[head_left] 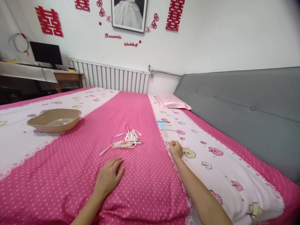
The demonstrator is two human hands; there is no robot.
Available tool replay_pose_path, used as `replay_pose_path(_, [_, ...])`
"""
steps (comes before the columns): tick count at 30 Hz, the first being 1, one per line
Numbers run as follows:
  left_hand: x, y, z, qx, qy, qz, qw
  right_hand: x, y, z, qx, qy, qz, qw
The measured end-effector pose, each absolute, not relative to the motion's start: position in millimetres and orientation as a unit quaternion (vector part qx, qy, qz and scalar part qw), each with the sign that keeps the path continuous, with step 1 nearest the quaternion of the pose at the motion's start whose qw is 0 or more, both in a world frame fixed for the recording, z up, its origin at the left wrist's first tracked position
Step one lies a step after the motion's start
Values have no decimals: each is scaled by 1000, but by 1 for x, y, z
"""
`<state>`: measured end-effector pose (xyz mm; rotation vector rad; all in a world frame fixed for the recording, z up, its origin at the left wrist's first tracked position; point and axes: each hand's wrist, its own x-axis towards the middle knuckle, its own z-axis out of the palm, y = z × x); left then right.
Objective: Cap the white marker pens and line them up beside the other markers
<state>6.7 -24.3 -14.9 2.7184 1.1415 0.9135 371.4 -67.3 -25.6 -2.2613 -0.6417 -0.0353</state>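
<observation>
My left hand (pixel 109 175) rests on the pink dotted bedspread, its fingers stretched out and nothing in them. A loose pile of white and pale pink pens (pixel 124 143) lies just beyond it. Over on the white floral strip, my right hand (pixel 176 150) has its fingers pinched at the lower end of a pale pen, partly hidden by the fingertips. That pen is beside a short row of pale pens (pixel 165 136). Directly above them is a neat side-by-side row of pens (pixel 165 125), mostly blue, with a few orange-brown ones at the right end.
A beige basin (pixel 56 121) stands on the left part of the bed (pixel 131 106). A pink pillow (pixel 172 102) lies near the grey headboard (pixel 234 93) on the right. Behind are a white radiator (pixel 110 75) and a desk (pixel 67 76) with a monitor (pixel 45 53).
</observation>
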Motion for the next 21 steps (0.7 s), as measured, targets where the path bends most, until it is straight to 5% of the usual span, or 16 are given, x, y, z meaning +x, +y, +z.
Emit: replay_pose_path(21, [6, -24, -16, 882, 367, 294, 24, 369, -68, -30, -850, -325, -60, 409])
